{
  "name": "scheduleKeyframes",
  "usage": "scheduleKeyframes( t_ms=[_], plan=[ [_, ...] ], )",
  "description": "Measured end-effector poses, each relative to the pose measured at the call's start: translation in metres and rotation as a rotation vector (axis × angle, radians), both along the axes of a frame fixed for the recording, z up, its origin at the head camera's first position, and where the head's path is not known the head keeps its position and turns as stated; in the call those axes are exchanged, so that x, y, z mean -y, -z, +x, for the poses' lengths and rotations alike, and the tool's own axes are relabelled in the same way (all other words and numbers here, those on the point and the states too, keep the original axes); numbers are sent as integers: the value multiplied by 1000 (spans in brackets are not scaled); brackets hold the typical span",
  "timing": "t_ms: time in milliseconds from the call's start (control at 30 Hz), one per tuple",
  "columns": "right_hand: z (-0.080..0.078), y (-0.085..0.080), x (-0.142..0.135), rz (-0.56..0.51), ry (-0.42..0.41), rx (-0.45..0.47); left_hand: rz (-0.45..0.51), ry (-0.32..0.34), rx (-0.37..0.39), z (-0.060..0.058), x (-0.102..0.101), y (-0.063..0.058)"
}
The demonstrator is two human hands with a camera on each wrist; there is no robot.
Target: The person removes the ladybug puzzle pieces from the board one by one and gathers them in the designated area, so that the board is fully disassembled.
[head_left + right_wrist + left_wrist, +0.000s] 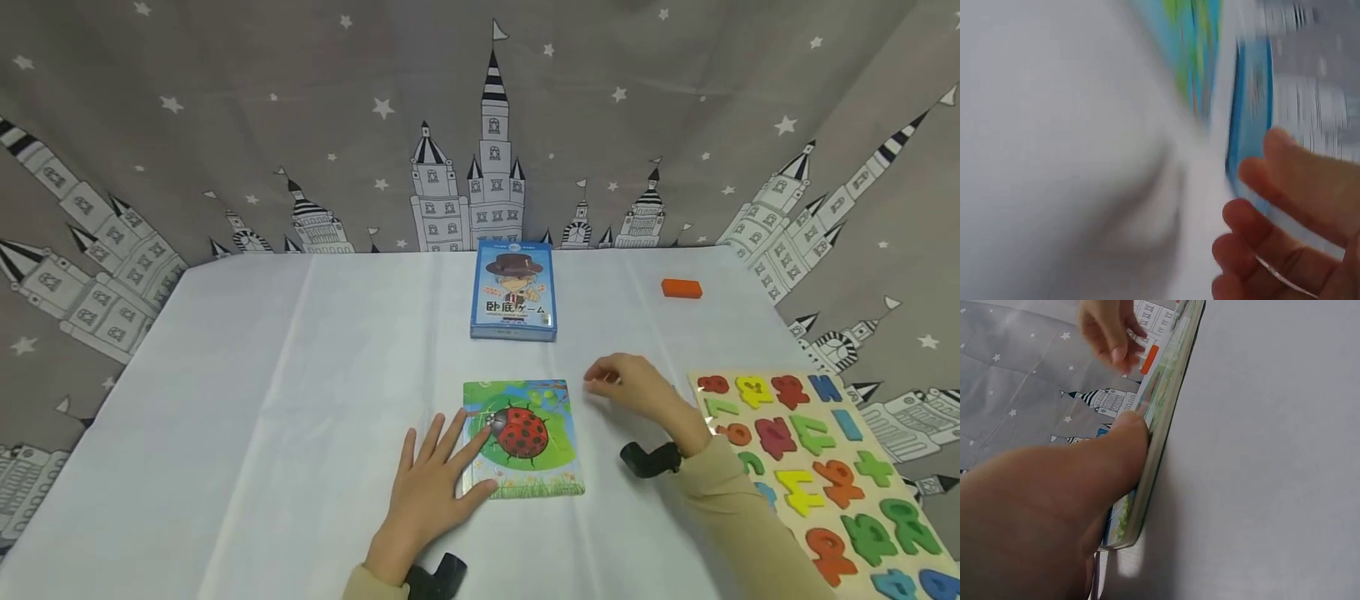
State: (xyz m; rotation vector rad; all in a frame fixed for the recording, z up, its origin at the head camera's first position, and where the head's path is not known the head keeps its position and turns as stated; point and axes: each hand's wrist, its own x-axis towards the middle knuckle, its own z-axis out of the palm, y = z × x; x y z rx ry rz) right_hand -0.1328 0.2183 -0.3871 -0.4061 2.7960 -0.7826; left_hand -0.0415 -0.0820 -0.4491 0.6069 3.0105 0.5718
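A square ladybug picture board (525, 467) lies flat on the white cloth in front of me. My left hand (429, 496) rests on its left side with the fingers spread. In the left wrist view the thumb lies along the near edge of the board (1159, 440). To the right of the board, my right hand (641, 392) hovers over the cloth. Its fingers hang loosely curled and hold nothing, as the right wrist view of the hand (1297, 219) also shows. Motion blurs the board's corner (1188, 44) in that view.
Behind the board is a blue card game box (513, 292). An orange block (681, 288) sits at the back right. Under and beside my right forearm lies a puzzle board (813, 392) with colourful letter and number pieces. A grey castle-print curtain (300, 108) borders the table.
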Motion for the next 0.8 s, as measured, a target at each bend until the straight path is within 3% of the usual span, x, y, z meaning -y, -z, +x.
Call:
scheduleKeyframes(
  t_ms=[67, 167, 433, 800],
  plan=[
    [2, 4, 20, -52, -95, -21, 2, 7, 0, -1, -2, 0],
    [5, 10, 42, -53, -161, -46, 6, 19, 2, -3, -5, 1],
    [6, 17, 66, 111, -133, -87, -11, 14, 9, -2, -5, 1],
    [4, 17, 75, 88, -134, -71, 20, 5, -18, 2, 2, 0]
  ],
)
